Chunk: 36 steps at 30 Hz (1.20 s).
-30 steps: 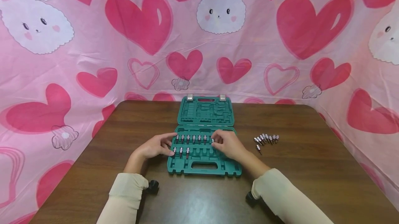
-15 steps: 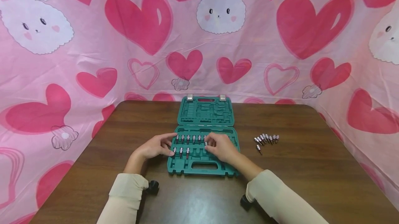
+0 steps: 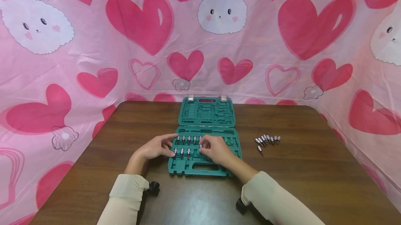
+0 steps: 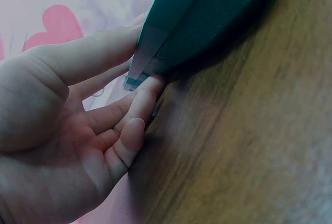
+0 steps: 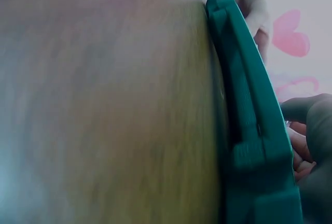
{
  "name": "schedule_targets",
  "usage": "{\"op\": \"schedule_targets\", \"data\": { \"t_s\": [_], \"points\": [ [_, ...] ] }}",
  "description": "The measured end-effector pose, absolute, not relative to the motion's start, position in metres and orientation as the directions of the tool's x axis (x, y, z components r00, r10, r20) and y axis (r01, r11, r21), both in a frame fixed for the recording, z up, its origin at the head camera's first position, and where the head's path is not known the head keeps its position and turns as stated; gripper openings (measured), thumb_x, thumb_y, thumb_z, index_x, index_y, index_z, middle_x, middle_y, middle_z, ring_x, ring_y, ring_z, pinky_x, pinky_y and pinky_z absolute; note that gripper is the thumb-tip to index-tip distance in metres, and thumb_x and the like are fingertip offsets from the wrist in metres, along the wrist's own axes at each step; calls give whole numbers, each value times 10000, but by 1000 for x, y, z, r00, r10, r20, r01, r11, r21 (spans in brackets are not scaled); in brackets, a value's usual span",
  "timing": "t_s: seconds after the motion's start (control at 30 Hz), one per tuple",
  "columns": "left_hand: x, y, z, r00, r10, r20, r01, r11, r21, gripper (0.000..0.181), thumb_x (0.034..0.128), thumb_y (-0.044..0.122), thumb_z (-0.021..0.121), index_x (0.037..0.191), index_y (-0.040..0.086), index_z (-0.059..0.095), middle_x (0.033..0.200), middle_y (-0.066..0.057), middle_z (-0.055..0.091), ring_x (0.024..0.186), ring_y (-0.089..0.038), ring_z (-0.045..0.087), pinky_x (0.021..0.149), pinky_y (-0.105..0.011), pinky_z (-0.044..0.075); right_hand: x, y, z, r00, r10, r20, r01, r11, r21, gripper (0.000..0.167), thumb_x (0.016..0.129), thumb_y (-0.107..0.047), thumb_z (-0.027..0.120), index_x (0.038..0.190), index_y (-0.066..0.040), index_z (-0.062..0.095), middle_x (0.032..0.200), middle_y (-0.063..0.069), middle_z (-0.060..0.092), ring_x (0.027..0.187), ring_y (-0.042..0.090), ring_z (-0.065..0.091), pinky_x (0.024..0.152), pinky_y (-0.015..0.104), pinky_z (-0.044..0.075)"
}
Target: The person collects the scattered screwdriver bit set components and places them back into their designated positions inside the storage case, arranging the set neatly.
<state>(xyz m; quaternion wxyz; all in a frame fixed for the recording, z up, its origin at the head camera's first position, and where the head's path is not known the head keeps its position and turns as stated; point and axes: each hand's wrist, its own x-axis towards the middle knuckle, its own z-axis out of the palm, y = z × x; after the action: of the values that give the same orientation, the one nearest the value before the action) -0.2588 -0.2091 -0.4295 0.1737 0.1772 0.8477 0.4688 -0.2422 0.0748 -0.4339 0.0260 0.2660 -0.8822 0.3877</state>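
Observation:
A green plastic tool case (image 3: 185, 166) lies unfolded on the table. My left hand (image 3: 155, 147) holds the case's left side, thumb over the edge; in the left wrist view its other fingers curl against the side wall. Between the thumb and fingertips of my right hand (image 3: 216, 150) is a small silver bit socket (image 3: 201, 146), held over the middle of the tray. Bit sockets (image 3: 189, 139) stand in the tray's back row, partly hidden by that hand. Three more bit sockets (image 3: 182, 153) sit at the left of the front row.
Right of the case, several loose bit sockets (image 3: 267, 138) lie clustered on the wooden table (image 3: 297, 169), with a single bit socket (image 3: 260, 150) just in front. The case's lid (image 3: 206, 112) lies back toward the pink heart-patterned cloth (image 3: 244, 54).
My right hand has moved left over the tray with the bit socket in its fingers, from the back row's right end toward the middle. My left hand has stayed in place.

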Motion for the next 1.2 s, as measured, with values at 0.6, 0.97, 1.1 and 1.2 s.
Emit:
{"op": "schedule_targets", "data": {
  "t_s": [0.6, 0.97, 1.1, 1.2],
  "points": [
    [-259, -209, -430, -872, 472, -130, 142, 498, 855, 752, 824, 148, 788, 1474, 81, 418, 1064, -130, 596, 861, -243, 590, 752, -356, 516, -241, 56, -432, -902, -405, 153, -391, 613, -686, 130, 868, -177, 753, 941, -123, 659, 697, -58, 565, 601, 106, 518, 558, 274, 449],
    [-259, -211, -431, -873, 471, -131, 141, 500, 855, 749, 828, 151, 784, 1477, 88, 415, 1072, -132, 593, 863, -240, 598, 761, -358, 513, -242, 48, -432, -910, -384, 159, -391, 661, -641, 149, 838, -216, 784, 842, -151, 649, 629, -54, 536, 559, 100, 497, 517, 273, 416],
    [-259, -211, -431, -871, 475, -124, 153, 503, 851, 749, 829, 153, 784, 1477, 82, 414, 1073, -133, 592, 860, -240, 596, 756, -357, 517, -242, 47, -432, -908, -380, 175, -401, 671, -624, 151, 838, -219, 785, 813, -165, 646, 623, -65, 532, 558, 94, 493, 514, 270, 413],
    [-260, -211, -431, -872, 475, -122, 155, 503, 850, 752, 825, 155, 787, 1474, 76, 416, 1068, -133, 592, 854, -237, 593, 749, -354, 517, -242, 47, -432, -910, -377, 170, -397, 678, -619, 132, 847, -216, 775, 813, -165, 658, 626, -67, 534, 564, 94, 493, 515, 269, 412]
  ]
}}
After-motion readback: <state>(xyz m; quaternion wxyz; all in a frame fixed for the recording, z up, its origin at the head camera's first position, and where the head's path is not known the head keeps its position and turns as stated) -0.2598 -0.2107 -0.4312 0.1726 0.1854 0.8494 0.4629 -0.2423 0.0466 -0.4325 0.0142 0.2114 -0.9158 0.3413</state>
